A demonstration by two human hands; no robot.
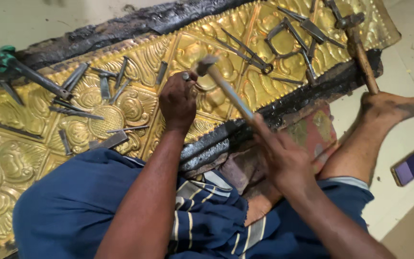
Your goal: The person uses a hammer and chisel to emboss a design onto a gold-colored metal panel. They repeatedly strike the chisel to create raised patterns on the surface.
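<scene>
The left hand (177, 101) is closed around a punch (186, 76), its tip set on the embossed brass sheet (226, 52) near the sheet's middle. The right hand (283, 158) is wrapped tight on the handle of a hammer (224, 86), whose head is just beside the punch top. A glancing blow could strike the left fingers or skid the punch and mar the relief. Loose chisels (104, 88) lying left could rattle off.

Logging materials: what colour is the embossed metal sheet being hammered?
Golden yellow embossed metal sheet, raised scroll patterns, blackened border; head view shows it best.
</scene>
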